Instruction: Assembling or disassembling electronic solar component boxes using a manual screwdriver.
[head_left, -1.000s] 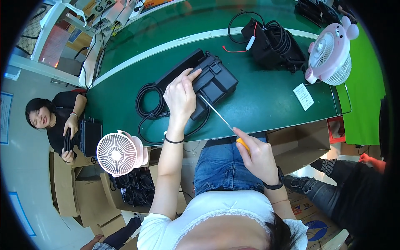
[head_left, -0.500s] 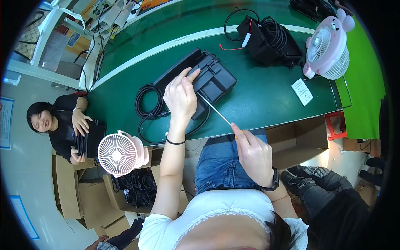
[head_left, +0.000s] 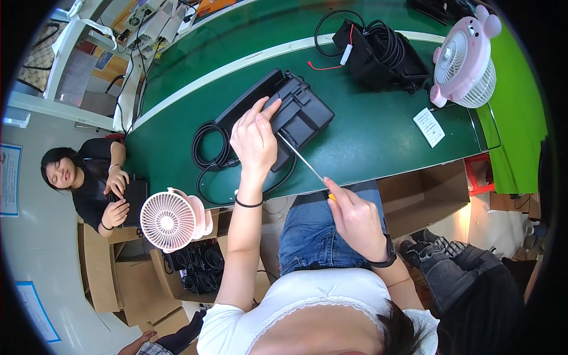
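On the green table lies an opened black plastic case [head_left: 305,112], its long lid side toward the left. My left hand [head_left: 254,139] is closed over the case's near left edge, thumb and forefinger on the top; the other fingertips are partly hidden. My right hand [head_left: 358,222] grips a screwdriver [head_left: 302,157] with a long thin metal shaft. Only a bit of its yellow handle shows between the fingers. The shaft slants up to the left, and its tip meets the near side of the case beside my left hand. A coiled black cable [head_left: 210,148] lies left of the case.
Further right sit another black case [head_left: 378,62] with coiled cable, a pink fan [head_left: 464,62] and a small white paper [head_left: 428,127]. A second fan [head_left: 168,220] stands at the table's near left. A co-worker [head_left: 97,183] is at the left, and cardboard boxes [head_left: 423,195] stand below the table.
My hands and the case keep nearly the same places, with the screwdriver tip still at the case. At the left, the co-worker's hands have shifted closer together over a black item.
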A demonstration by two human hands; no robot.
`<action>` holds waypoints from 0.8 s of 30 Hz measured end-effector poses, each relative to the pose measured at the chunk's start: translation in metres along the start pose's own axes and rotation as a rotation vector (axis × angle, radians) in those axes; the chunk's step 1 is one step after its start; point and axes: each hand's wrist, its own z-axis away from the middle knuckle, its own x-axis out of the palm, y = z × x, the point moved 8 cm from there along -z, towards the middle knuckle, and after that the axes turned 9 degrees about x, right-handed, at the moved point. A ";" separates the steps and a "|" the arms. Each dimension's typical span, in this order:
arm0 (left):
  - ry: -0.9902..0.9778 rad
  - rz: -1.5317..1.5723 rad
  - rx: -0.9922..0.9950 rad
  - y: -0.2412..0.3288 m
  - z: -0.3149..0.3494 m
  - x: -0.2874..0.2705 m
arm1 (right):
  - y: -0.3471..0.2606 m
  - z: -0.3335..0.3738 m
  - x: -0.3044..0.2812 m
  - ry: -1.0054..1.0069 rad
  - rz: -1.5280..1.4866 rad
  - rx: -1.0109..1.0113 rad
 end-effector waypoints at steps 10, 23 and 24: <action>0.076 0.008 0.100 0.008 0.012 -0.012 | 0.017 -0.005 -0.009 -0.237 -0.337 0.063; 0.074 -0.046 0.569 0.070 0.072 -0.026 | 0.118 -0.046 -0.008 0.171 -1.259 0.370; -0.008 -0.138 0.591 0.079 0.086 -0.019 | 0.119 -0.048 0.002 0.156 -1.272 0.376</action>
